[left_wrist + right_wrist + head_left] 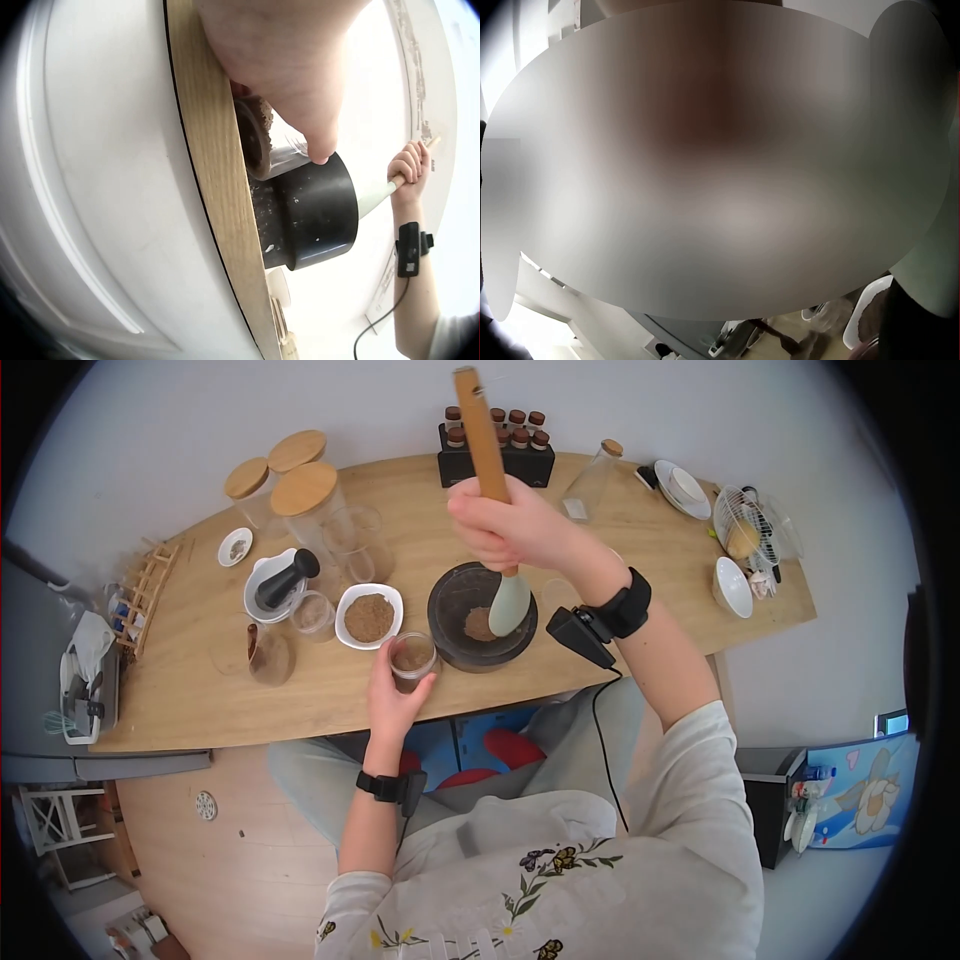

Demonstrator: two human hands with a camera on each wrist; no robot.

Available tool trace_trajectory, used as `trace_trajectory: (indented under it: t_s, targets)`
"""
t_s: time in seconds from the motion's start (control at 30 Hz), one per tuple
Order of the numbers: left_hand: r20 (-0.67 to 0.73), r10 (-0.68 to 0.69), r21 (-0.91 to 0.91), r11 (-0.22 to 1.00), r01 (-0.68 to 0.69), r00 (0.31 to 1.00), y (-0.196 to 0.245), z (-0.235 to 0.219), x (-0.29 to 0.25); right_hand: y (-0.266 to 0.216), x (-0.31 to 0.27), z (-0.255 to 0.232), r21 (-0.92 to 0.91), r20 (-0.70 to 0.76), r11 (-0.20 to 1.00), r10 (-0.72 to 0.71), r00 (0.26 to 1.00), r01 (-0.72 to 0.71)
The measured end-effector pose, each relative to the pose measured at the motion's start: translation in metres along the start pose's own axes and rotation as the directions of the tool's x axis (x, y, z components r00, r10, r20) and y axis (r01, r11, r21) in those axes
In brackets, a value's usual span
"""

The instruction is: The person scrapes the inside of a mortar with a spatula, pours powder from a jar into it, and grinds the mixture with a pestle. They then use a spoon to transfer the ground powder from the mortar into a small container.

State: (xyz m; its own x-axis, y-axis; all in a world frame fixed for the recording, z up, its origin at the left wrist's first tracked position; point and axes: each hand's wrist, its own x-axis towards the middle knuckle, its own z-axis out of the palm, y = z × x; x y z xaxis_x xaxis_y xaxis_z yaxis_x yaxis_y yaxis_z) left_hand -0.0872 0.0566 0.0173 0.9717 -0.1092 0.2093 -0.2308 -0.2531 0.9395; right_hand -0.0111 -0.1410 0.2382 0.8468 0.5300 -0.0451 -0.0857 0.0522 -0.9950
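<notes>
The right hand (515,525) grips the wooden handle of a spatula (485,440), its pale green head (510,607) down inside a black mortar (447,645) holding some brown powder (479,624). Fingers and thumb of the left hand (395,695) curl round a small clear jar (412,665) just left of the mortar. In the left wrist view brown powder lies in the jar (274,157), which stands on the table beside the mortar (319,214). The right wrist view is mostly blurred, and the right hand cannot be made out there.
Left of the jar stand a white bowl of brown powder (369,616), a white mortar with a black pestle (285,582) and glass jars with wooden lids (304,490). A spice rack (497,463) and glass bottle (592,482) are at the back; a wire basket (745,530) is right.
</notes>
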Motion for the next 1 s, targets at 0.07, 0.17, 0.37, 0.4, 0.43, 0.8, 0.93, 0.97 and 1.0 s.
trace_trajectory:
  t_s: [0.07, 0.17, 0.37, 0.4, 0.43, 0.8, 0.93, 0.97, 1.0]
  targets:
    - [0.014, -0.01, -0.006, 1.0, 0.01, 1.0, 0.001, -0.001, 0.0, 0.007, 0.01, -0.001, 0.01, 0.073, 0.997, 0.078, 0.994, -0.079]
    - [0.019, -0.003, -0.004, 1.0, 0.003, 1.0, 0.002, -0.001, 0.0, 0.013, 0.017, -0.004, 0.014, 0.163, 0.989, 0.144, 0.976, -0.148]
    - [-0.019, 0.034, -0.011, 0.999, -0.034, 0.999, 0.0, 0.0, 0.001, 0.03, 0.017, 0.012, -0.006, 0.061, 0.989, 0.151, 0.987, -0.151]
    - [-0.022, 0.036, -0.012, 0.999, -0.036, 0.999, -0.002, 0.0, 0.001, 0.033, 0.013, 0.017, -0.037, 0.042, 0.991, 0.128, 0.991, -0.126]
    - [-0.027, 0.037, -0.013, 0.999, -0.038, 0.999, -0.002, 0.0, 0.001, 0.036, 0.01, 0.02, -0.068, 0.025, 0.993, 0.103, 0.994, -0.101]
    - [-0.033, 0.029, 0.0, 1.0, -0.029, 0.999, -0.003, -0.001, 0.002, 0.057, -0.005, 0.003, -0.307, -0.675, 0.933, -0.353, 0.648, 0.189]
    - [-0.034, 0.04, 0.013, 0.999, -0.039, 0.999, -0.004, -0.001, 0.002, 0.049, -0.009, 0.004, -0.094, -0.749, 0.965, -0.231, 0.621, 0.245]
    - [-0.032, 0.042, 0.017, 0.999, -0.041, 0.999, -0.003, -0.002, 0.003, 0.042, -0.011, 0.003, -0.063, -0.721, 0.966, -0.217, 0.658, 0.249]
    - [-0.03, 0.042, 0.023, 0.999, -0.042, 0.999, -0.001, -0.002, 0.003, 0.034, -0.012, 0.003, -0.03, -0.69, 0.967, -0.202, 0.695, 0.251]
